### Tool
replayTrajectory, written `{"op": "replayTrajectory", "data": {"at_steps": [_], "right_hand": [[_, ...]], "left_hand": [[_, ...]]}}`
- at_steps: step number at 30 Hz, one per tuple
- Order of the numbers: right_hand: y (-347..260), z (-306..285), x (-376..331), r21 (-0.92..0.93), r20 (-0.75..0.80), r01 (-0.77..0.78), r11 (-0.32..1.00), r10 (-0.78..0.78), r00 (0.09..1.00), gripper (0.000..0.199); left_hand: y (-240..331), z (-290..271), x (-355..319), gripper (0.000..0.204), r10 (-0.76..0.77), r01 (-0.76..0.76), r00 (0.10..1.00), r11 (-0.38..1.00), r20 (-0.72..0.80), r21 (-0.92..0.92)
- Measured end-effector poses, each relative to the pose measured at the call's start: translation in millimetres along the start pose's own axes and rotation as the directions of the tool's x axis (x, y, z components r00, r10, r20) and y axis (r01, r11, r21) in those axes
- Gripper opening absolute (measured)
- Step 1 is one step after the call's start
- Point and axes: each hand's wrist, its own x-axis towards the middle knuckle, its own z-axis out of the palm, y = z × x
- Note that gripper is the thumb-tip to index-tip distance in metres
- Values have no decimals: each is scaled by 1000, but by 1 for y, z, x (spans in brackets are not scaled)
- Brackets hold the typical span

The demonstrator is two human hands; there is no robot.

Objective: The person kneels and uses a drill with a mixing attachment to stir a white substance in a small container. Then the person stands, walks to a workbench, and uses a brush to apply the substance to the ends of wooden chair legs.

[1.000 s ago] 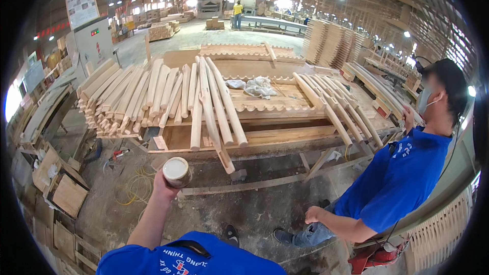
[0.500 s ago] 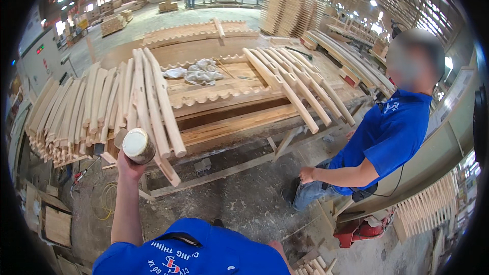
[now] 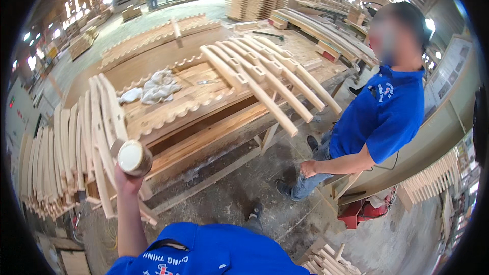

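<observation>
My left hand [image 3: 127, 182] is raised beside the table, its fingers wrapped round a cup-like container [image 3: 135, 157] with a round, cream-coloured top facing me. A small brownish piece sticks out on the container's left side; I cannot make out what it is. Just behind it lie long, curved wooden bars [image 3: 108, 109], and more pale bars [image 3: 56, 147] are stacked to the left. Several slotted bars [image 3: 265, 79] rest side by side across the right part of a rack with scalloped wooden edges [image 3: 175, 121]. My right hand is out of sight.
A crumpled white cloth [image 3: 159, 87] lies inside the rack. On my right stands a co-worker in a blue shirt [image 3: 389, 114], one hand held low. A hammer [image 3: 269, 35] lies farther back. Behind the co-worker's legs is a red machine [image 3: 359, 217]; wood pieces [image 3: 331, 260] lie low right.
My view has swung to the right, so the table and bars sit farther left in the picture. The container stays in my left hand. The co-worker stands nearly as before.
</observation>
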Motion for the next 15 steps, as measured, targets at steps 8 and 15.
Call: {"op": "replayTrajectory", "data": {"at_steps": [8,15], "right_hand": [[-62,-93,148,-743,518,567,357,-230,824,19],[-187,-214,268,-266,-204,317,911,-374,904,26]], "left_hand": [[-5,9,22,37,215,-203,944,977,-250,71],[-58,60,49,35,259,-262,886,964,-383,47]]}}
